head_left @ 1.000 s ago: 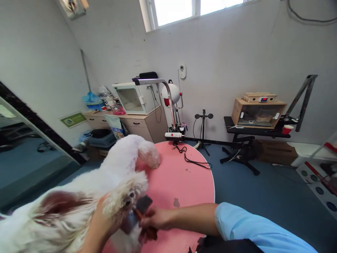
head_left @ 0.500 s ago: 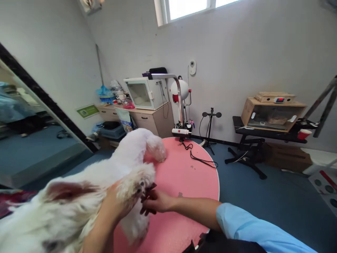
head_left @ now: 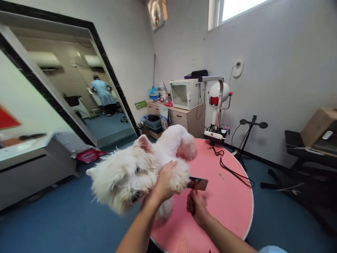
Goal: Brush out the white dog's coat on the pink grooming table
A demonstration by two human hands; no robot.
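We cannot see the dog's lower legs behind our left hand, and the brush's handle is buried in our right hand. The left hand clamps the fluffy foreleg, fingers wrapped over the fur; the right fist grips the brush, its head touching that leg above the pink worktop.

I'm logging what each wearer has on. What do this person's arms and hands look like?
Both forearms are bare, with no gloves, rings or watch visible on the left hand or the right hand. A bit of light blue sleeve shows at the right arm's upper end. No sleeve shows on the left arm.
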